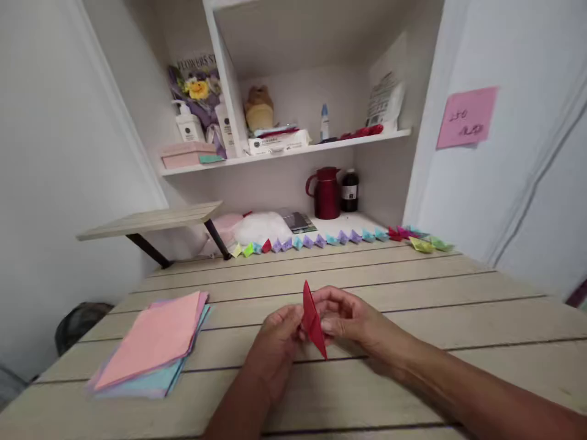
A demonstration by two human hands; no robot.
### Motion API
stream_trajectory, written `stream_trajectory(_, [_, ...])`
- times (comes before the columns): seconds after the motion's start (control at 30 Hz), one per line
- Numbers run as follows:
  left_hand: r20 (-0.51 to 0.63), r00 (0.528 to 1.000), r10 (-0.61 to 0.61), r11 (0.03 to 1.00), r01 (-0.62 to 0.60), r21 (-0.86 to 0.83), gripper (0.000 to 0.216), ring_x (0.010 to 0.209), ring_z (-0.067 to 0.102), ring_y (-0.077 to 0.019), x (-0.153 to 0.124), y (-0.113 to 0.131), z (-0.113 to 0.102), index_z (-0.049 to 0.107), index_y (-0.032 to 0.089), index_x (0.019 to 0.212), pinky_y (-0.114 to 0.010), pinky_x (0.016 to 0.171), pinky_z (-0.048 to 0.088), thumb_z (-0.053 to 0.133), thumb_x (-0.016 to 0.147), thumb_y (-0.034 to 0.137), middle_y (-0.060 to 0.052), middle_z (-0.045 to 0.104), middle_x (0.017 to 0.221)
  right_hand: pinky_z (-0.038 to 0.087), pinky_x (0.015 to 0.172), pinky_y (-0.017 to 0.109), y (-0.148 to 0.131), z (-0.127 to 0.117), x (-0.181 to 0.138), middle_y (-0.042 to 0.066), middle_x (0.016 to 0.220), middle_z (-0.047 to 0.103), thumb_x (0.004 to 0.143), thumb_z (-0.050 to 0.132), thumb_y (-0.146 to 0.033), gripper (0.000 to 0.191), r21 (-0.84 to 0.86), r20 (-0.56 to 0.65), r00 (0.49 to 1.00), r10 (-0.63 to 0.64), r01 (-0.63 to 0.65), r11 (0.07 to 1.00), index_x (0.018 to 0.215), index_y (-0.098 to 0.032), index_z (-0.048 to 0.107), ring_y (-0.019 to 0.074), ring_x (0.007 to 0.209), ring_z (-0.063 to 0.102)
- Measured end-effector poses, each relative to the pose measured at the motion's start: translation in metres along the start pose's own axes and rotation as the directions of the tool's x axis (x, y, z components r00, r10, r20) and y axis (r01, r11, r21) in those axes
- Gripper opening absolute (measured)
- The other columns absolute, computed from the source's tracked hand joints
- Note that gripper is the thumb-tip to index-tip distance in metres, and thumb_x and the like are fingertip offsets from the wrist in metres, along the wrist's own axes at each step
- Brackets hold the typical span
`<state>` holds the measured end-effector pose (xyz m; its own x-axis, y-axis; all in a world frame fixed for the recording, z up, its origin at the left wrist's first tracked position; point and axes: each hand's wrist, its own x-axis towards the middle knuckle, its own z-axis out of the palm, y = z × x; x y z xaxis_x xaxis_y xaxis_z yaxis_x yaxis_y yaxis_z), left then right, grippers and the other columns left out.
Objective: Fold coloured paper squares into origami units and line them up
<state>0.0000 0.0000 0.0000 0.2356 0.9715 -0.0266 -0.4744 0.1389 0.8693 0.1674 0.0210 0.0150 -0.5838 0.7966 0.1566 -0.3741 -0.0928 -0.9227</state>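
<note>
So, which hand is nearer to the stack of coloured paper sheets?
Left. The left hand pinches the red folded paper, closer to the stack of coloured paper sheets; the right hand holds it from the far side.

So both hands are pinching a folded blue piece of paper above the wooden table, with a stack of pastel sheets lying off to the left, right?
Not quite: the folded piece of paper is red, not blue, as the head view shows. The rest holds: the left hand and right hand pinch it above the wooden plank table, and the stack of pastel paper sheets lies to the left.
</note>
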Motion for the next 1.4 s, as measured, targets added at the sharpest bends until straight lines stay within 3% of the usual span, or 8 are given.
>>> stream_trajectory(0.23, [0.013, 1.0, -0.016, 0.999, 0.016, 0.047, 0.03, 0.061, 0.046, -0.0106, 0.004, -0.001, -0.002, 0.062, 0.013, 0.072, -0.024, 0.065, 0.034, 0.065, 0.082, 0.041, -0.001, 0.053, 0.064, 0.043, 0.069, 0.029, -0.002, -0.001, -0.004, 0.005, 0.091, 0.064, 0.076, 0.073, -0.025, 0.033, -0.007, 0.018, 1.0, 0.004, -0.004, 1.0, 0.106, -0.018, 0.06, 0.0171, 0.08, 0.061])
stream_trajectory(0.67, [-0.006, 0.999, -0.039, 0.997, 0.04, 0.073, 0.027, 0.062, 0.044, -0.0095, 0.005, 0.0, -0.008, 0.067, 0.012, 0.076, -0.024, 0.064, 0.035, 0.071, 0.078, 0.039, 0.0, 0.054, 0.066, 0.045, 0.081, 0.033, 0.002, -0.001, 0.001, 0.003, 0.104, 0.059, 0.073, 0.076, -0.024, 0.034, -0.028, -0.039, 0.999, -0.019, 0.018, 0.999, 0.104, -0.022, 0.061, 0.017, 0.087, 0.061])
stream_trajectory(1.2, [-0.007, 0.998, -0.059, 0.998, 0.059, 0.036, 0.025, 0.061, 0.044, -0.0083, 0.005, 0.001, -0.008, 0.067, 0.012, 0.079, -0.022, 0.062, 0.034, 0.068, 0.08, 0.037, 0.0, 0.054, 0.068, 0.047, 0.087, 0.039, 0.005, -0.004, 0.001, 0.001, 0.101, 0.059, 0.07, 0.079, -0.021, 0.038, -0.007, 0.009, 1.0, -0.007, 0.007, 1.0, 0.104, -0.024, 0.062, 0.0127, 0.074, 0.061])
stream_trajectory(1.4, [-0.022, 0.999, -0.042, 0.997, 0.044, 0.06, 0.03, 0.061, 0.047, -0.01, 0.006, 0.002, -0.008, 0.068, 0.013, 0.077, -0.024, 0.063, 0.036, 0.073, 0.075, 0.042, -0.002, 0.058, 0.068, 0.047, 0.084, 0.037, 0.005, -0.005, 0.002, 0.002, 0.099, 0.06, 0.069, 0.079, -0.022, 0.04, -0.006, 0.006, 1.0, -0.013, 0.013, 1.0, 0.105, -0.023, 0.062, 0.016, 0.079, 0.063])
